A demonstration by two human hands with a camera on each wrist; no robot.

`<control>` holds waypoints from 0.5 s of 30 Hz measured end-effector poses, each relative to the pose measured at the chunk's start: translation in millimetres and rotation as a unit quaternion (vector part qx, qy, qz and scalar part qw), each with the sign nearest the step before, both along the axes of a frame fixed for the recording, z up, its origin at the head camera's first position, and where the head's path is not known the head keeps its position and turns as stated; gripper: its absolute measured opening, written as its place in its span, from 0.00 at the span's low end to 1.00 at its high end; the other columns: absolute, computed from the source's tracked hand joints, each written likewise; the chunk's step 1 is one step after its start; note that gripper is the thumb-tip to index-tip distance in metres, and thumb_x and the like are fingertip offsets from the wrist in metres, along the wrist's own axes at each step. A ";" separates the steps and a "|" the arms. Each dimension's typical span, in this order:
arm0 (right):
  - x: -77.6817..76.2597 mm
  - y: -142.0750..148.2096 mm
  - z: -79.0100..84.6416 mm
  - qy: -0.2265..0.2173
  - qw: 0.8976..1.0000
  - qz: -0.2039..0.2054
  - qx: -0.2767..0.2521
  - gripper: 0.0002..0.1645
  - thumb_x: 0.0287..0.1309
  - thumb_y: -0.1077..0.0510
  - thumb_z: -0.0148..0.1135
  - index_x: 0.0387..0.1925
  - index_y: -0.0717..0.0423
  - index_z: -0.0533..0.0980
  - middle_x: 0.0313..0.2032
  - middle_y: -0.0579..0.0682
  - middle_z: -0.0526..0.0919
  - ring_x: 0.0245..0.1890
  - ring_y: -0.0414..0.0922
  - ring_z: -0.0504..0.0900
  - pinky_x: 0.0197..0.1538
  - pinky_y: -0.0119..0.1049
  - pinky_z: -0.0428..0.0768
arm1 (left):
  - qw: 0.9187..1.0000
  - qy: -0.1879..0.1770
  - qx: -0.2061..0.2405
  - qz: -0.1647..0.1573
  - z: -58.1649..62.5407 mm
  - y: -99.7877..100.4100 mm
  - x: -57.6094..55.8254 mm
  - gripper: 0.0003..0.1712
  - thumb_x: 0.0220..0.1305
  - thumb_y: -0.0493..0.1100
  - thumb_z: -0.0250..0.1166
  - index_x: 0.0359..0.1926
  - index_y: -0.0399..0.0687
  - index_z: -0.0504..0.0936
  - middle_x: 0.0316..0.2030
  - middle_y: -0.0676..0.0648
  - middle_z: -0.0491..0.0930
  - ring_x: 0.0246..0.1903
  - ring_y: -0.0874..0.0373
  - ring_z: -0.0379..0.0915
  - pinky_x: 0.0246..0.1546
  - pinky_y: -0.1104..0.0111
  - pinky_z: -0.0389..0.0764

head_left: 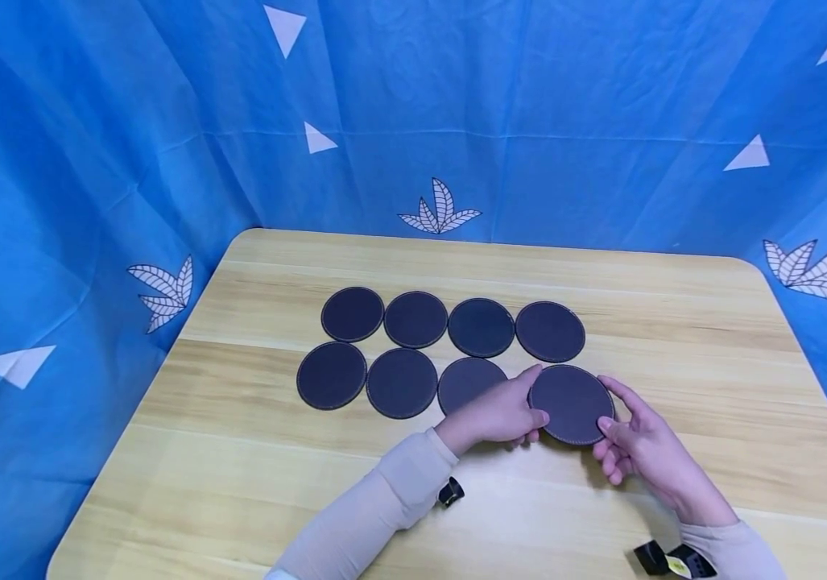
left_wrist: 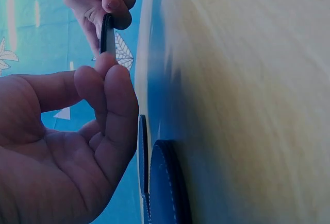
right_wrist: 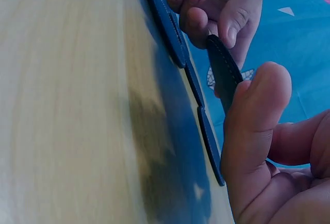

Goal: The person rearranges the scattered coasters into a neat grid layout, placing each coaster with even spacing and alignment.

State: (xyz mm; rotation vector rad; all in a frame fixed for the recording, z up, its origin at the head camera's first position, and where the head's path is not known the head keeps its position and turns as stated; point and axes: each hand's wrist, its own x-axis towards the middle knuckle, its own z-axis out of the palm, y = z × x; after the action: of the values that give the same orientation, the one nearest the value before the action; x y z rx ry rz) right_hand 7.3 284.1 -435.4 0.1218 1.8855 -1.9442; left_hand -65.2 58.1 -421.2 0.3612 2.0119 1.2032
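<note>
A round dark coaster with a stitched rim is held between both hands, lifted off the table in the wrist views. My left hand pinches its left edge between thumb and fingers. On the opposite edge, my right hand grips with its thumb on top and fingers beneath. From the right wrist, the same coaster appears nearly edge-on and tilted. Several matching coasters lie flat in two rows, among them one at the far row's right end. My left hand partly covers the nearest coaster in the front row.
The light wood table has rounded back corners. Behind it and at its sides hangs a blue curtain with white triangles and leaf prints. Black straps show at both wrists.
</note>
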 end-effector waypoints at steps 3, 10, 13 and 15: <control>0.1 0.6 -0.4 -0.012 1.000 0.005 0.007 0.43 0.76 0.65 0.47 0.79 0.56 0.35 0.22 0.57 0.81 0.16 0.43 0.79 0.19 0.40 0.82 | 1.000 -0.018 -0.005 0.000 0.1 -0.5 1.3 0.45 0.74 0.39 0.61 0.82 0.52 0.46 0.18 0.44 0.81 0.12 0.56 0.68 0.16 0.67 0.77; -2.0 -0.2 -2.0 -0.051 0.998 -0.002 0.038 0.43 0.77 0.65 0.45 0.80 0.51 0.35 0.24 0.61 0.82 0.16 0.44 0.80 0.21 0.42 0.84 | 0.999 -0.021 -0.026 -0.017 -1.3 -1.0 2.2 0.43 0.74 0.43 0.61 0.81 0.47 0.48 0.19 0.46 0.81 0.13 0.58 0.68 0.17 0.68 0.78; -3.8 -0.7 -3.9 -0.062 0.997 -0.004 0.043 0.42 0.77 0.65 0.44 0.80 0.50 0.35 0.25 0.62 0.82 0.17 0.44 0.81 0.22 0.42 0.84 | 0.999 -0.014 -0.033 -0.034 -2.6 -0.5 2.6 0.43 0.74 0.43 0.61 0.81 0.46 0.49 0.19 0.47 0.80 0.13 0.58 0.69 0.18 0.69 0.78; -5.1 -1.4 -5.4 -0.068 0.997 -0.005 0.045 0.43 0.77 0.65 0.44 0.81 0.49 0.35 0.26 0.63 0.83 0.17 0.45 0.81 0.22 0.42 0.84 | 0.998 -0.011 -0.033 -0.042 -3.0 -0.1 2.9 0.43 0.74 0.44 0.61 0.81 0.46 0.49 0.18 0.47 0.80 0.13 0.59 0.69 0.18 0.69 0.79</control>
State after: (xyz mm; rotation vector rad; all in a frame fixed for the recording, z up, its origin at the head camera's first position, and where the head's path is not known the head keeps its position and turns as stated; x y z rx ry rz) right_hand 2.1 282.7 -440.8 0.2839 1.8874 -1.8091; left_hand -62.3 58.0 -424.2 0.3945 1.9922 1.0815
